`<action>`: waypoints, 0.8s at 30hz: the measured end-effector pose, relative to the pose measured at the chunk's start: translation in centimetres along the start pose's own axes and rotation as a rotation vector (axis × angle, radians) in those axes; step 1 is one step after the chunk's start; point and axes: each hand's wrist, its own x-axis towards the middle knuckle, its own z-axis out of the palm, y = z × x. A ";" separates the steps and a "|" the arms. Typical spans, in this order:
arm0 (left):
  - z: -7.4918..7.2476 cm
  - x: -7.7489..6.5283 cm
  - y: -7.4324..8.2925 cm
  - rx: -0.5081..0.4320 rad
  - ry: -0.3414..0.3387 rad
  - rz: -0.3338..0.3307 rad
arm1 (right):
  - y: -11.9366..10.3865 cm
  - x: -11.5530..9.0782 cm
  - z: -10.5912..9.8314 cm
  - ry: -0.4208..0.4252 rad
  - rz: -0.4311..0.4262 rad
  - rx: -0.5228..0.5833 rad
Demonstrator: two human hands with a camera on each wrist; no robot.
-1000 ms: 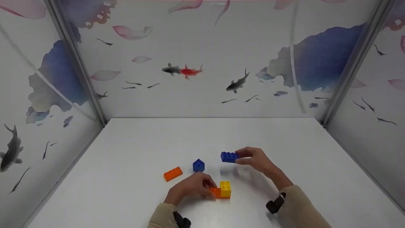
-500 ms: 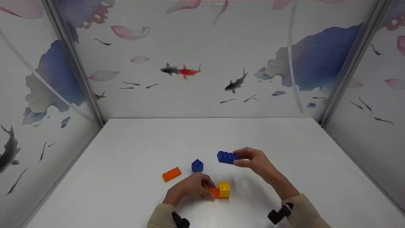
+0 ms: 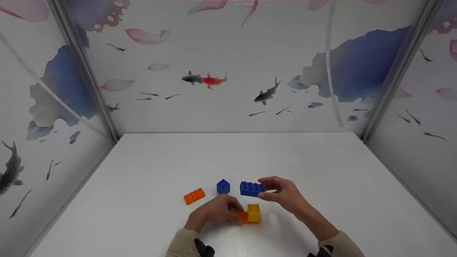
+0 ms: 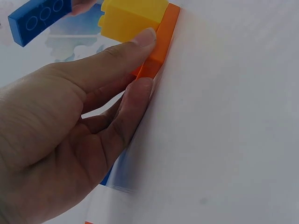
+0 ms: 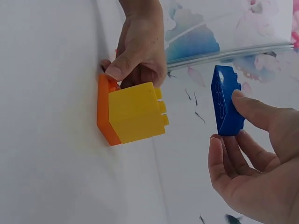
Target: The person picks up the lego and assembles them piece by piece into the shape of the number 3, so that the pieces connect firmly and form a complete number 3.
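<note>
My left hand (image 3: 217, 211) pinches the left end of a flat orange brick (image 4: 161, 49) on the table. On that brick's right end stands a yellow brick (image 5: 135, 112), its studs facing up. My right hand (image 3: 285, 194) grips a blue eight-stud brick (image 3: 252, 189) by its right end, between thumb and fingers. The blue brick hangs above the table, behind the yellow one and apart from it. Hollow rings on its underside show in the right wrist view (image 5: 227, 100).
A smaller blue brick (image 3: 223, 186) with an angled outline sits just behind my left hand. To its left lies a second flat orange brick (image 3: 194, 196). Printed walls enclose the white table (image 3: 160, 157) at the back and sides.
My right hand has brought the blue brick leftward and nearer to me, toward the yellow brick. The left hand keeps its hold on the orange brick.
</note>
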 end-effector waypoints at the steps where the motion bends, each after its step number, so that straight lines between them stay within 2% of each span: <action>1: 0.0 0.0 0.0 0.000 -0.002 0.001 | 0.1 -0.1 0.1 -0.008 -0.007 -0.014; 10: -0.1 -0.2 0.1 0.016 -0.015 0.014 | 0.9 -0.5 0.3 -0.082 -0.043 -0.067; 18: -0.1 -0.2 -0.1 0.031 -0.006 0.030 | 1.3 -0.4 0.8 -0.114 -0.028 -0.081; 24: -0.1 0.0 -0.1 0.068 0.007 0.007 | 1.6 -0.5 1.2 -0.147 -0.024 -0.104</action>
